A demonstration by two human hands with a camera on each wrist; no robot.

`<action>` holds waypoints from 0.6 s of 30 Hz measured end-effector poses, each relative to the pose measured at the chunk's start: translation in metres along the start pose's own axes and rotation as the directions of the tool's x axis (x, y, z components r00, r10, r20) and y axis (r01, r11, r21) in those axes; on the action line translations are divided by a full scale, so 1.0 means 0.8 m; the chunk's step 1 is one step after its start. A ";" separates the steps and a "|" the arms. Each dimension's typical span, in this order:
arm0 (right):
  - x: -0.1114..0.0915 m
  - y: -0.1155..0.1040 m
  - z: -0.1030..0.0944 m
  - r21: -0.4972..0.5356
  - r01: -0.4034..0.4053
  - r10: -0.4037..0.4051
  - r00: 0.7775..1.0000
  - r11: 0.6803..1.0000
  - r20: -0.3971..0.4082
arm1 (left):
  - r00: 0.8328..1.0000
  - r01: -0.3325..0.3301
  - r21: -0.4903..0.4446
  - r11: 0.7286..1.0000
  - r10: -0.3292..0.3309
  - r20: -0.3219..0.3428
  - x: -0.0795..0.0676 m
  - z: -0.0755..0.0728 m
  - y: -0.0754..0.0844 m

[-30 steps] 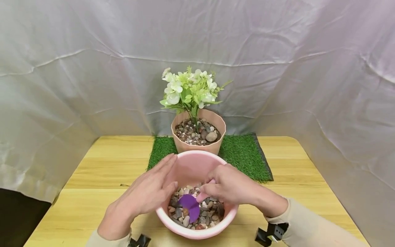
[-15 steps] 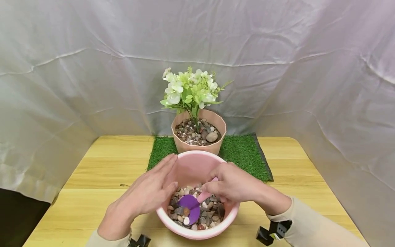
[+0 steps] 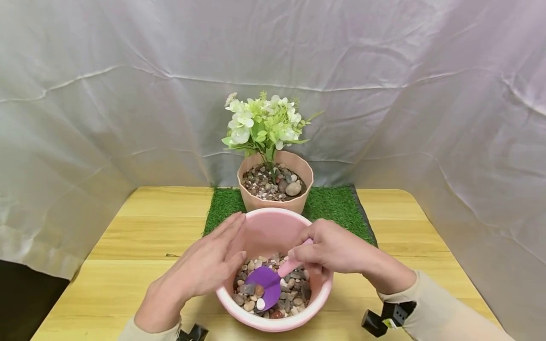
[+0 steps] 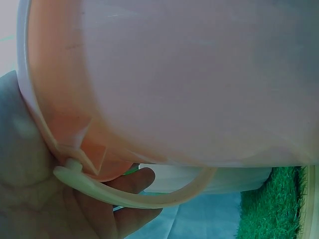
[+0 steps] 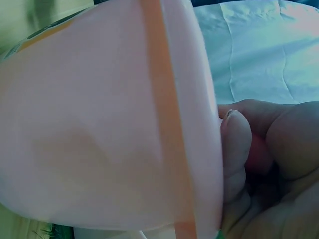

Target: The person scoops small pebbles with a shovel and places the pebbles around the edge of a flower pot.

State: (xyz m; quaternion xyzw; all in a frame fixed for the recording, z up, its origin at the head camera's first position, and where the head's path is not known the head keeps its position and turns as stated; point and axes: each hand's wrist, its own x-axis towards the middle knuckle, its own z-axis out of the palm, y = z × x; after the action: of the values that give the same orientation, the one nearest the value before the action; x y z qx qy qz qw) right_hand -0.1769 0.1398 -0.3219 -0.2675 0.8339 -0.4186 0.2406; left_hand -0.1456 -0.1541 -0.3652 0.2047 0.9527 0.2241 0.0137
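Note:
A pink bucket (image 3: pixel 273 324) with stones (image 3: pixel 294 286) of mixed colours in its bottom stands before me. My right hand (image 3: pixel 330 247) grips the pink handle of a small shovel (image 3: pixel 268 285) inside it. The purple blade lies among the stones, with a few brown, grey and white ones on or against its left side. My left hand (image 3: pixel 200 267) holds the bucket's left rim, its thumb over the inside and its fingers along the outside. In the left wrist view, the bucket's curved carrying handle (image 4: pixel 144 200) hangs across those fingers. In the right wrist view, the bucket wall covers the shovel blade.
A flowerpot (image 3: pixel 275 204) with white flowers (image 3: pixel 264 121) and pebbles stands just behind the bucket on a green turf mat (image 3: pixel 332 210). All of it is on a wooden table (image 3: pixel 158 227). Grey cloth (image 3: pixel 273 42) hangs round the back and sides.
My right hand has moved right and slightly up in the head view, drawing the shovel a little to the right through the stones. The left hand and the bucket have hardly moved.

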 end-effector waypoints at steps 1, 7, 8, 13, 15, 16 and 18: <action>-0.001 0.001 -0.002 0.013 -0.003 0.003 1.000 1.000 0.000 | 1.000 0.001 0.000 1.000 -0.001 -0.001 0.000 0.000 0.000; -0.004 0.006 -0.009 0.085 -0.022 0.023 1.000 0.996 -0.011 | 1.000 0.004 0.001 1.000 -0.004 -0.005 0.000 0.000 0.000; -0.005 0.007 -0.010 0.088 -0.020 0.021 1.000 0.996 -0.017 | 1.000 0.005 -0.001 1.000 -0.005 -0.004 0.000 0.000 0.000; -0.010 0.012 -0.014 0.091 -0.020 0.023 0.999 0.996 -0.037 | 1.000 0.007 -0.001 1.000 -0.007 -0.001 0.000 0.000 0.000; -0.012 0.014 -0.016 0.097 -0.022 0.027 0.999 0.995 -0.043 | 1.000 0.008 -0.001 1.000 -0.008 -0.001 0.000 0.000 0.001; -0.013 0.015 -0.017 0.104 -0.024 0.029 0.999 0.994 -0.046 | 1.000 0.009 -0.001 1.000 -0.009 0.000 0.000 0.000 0.001; -0.015 0.017 -0.019 0.124 -0.028 0.035 0.998 0.992 -0.050 | 1.000 0.012 -0.003 1.000 -0.012 -0.001 0.000 0.000 0.001</action>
State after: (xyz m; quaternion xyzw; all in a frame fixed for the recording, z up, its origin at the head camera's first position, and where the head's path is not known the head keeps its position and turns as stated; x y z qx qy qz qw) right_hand -0.1809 0.1633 -0.3232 -0.2280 0.8165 -0.4721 0.2417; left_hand -0.1455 -0.1534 -0.3647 0.1989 0.9536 0.2253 0.0149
